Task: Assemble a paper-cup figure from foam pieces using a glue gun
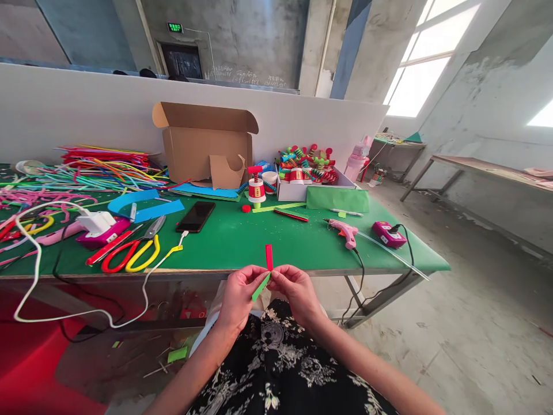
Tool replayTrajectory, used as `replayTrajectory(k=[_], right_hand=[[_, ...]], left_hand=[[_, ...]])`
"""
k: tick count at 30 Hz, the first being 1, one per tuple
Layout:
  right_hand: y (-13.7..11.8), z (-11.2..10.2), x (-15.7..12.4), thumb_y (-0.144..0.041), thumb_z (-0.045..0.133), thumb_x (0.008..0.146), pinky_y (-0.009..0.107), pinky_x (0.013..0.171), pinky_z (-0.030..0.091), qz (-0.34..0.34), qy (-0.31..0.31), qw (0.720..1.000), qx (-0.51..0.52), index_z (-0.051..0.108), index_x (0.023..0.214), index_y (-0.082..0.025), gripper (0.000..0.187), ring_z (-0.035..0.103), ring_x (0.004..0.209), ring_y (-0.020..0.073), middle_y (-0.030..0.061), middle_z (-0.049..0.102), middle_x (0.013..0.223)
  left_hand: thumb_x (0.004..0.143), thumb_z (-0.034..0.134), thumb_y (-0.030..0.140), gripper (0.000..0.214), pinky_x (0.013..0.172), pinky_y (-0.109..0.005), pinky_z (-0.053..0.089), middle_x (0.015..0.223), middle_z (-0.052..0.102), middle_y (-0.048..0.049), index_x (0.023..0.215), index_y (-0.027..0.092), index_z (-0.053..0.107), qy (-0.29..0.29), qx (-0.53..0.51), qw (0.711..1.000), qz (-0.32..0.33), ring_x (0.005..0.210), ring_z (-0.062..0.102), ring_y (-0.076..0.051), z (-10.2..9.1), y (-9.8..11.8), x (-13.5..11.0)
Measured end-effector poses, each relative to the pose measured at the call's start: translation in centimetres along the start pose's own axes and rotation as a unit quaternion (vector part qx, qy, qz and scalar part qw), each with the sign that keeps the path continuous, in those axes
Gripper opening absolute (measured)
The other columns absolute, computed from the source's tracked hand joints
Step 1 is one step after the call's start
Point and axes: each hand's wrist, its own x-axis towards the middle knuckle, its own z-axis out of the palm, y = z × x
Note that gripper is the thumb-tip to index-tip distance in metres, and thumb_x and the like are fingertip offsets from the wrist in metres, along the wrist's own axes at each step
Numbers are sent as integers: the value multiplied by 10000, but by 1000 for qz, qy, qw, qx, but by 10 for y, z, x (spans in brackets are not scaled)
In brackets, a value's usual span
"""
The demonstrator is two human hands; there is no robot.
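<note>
In front of my lap, just off the table's near edge, both hands meet fingertip to fingertip. My left hand [245, 291] pinches a green paper strip [260, 287], which slants down to the left. A red paper strip [269, 256] stands upright from the same spot, its lower end between the fingertips. My right hand [297, 288] is closed, thumb and fingers pressed where the two strips meet. Whether the strips are joined there is hidden by the fingers. Beyond them on the green table stands a red and white paper-cup figure [256, 189], beside a small red disc [246, 208].
A pink glue gun [344, 230] and a purple power socket [389, 234] lie at right. At left are scissors [151, 239], a phone [196, 217] and a white cable [147, 294] hanging over the edge. Behind stand a cardboard box [207, 144] and a white box [294, 192] of finished figures.
</note>
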Motion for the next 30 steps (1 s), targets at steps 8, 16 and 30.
replayTrajectory(k=[8, 16, 30], right_hand=[[2, -1, 0, -421, 845, 605, 283, 662, 480, -32, 45, 998, 15, 711, 659, -213, 253, 585, 597, 132, 2, 678, 639], [4, -3, -1, -417, 836, 624, 277, 676, 466, -36, 9, 999, -33, 705, 654, -196, 259, 574, 630, 139, -2, 664, 625], [6, -3, 1, -498, 832, 596, 258, 643, 449, -35, 37, 997, -66, 651, 634, -179, 369, 543, 594, 117, -17, 620, 611]], left_hand=[[532, 872, 324, 372, 766, -258, 465, 798, 743, -34, 847, 175, 739, -36, -73, 996, -29, 794, 645, -172, -1, -9, -3], [518, 868, 382, 313, 618, -223, 426, 603, 669, 8, 648, 159, 691, 42, -84, 996, -1, 604, 558, -117, 3, -19, -1], [531, 846, 431, 319, 580, -237, 441, 594, 679, 2, 650, 170, 705, 27, 5, 1000, 16, 566, 562, -131, 7, -8, -6]])
